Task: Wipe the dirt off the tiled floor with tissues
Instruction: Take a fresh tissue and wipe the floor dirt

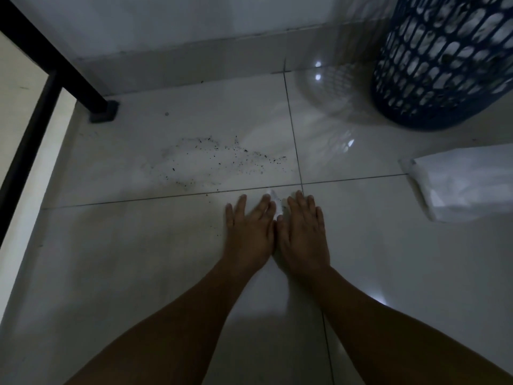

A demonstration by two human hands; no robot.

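A: Where are the hands?
B: Left hand (249, 229) and right hand (304, 229) lie flat, fingers spread, side by side on the tiled floor (138, 273), pressing a white tissue (274, 200) between them, gripping nothing.
A: The dirt?
B: Dirt (219, 159) is scattered just beyond them, toward the wall; a tissue pack (460, 184) lies at the floor's right edge.

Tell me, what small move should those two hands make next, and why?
Probably slide both hands forward and leftward. The left hand and right hand lie flat, side by side, on a crumpled white tissue, while the scattered dark specks of dirt lie just beyond the grout line, still unwiped.
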